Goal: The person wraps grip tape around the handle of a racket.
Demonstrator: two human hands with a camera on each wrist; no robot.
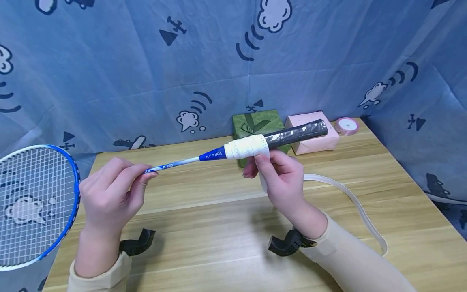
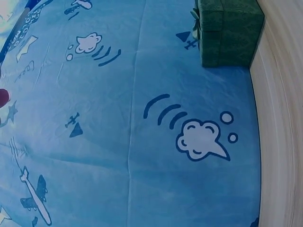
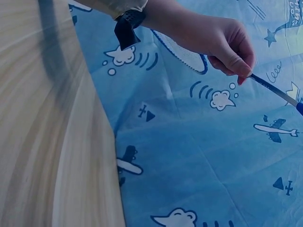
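- I see the racket (image 1: 182, 163) held level above the table (image 1: 226, 227); my left hand (image 1: 109, 194) pinches its thin shaft, my right hand (image 1: 281, 178) grips the handle and presses white grip tape (image 1: 248, 147) onto it
- I judge the wrap barely begun; the dark handle (image 1: 299, 132) beyond it stays bare, a long tail (image 1: 361, 211) hangs loose
- Behind the racket: green box (image 1: 257, 121), pink box (image 1: 317, 142), ribbon roll (image 1: 346, 125), blue printed cloth (image 1: 146, 61)
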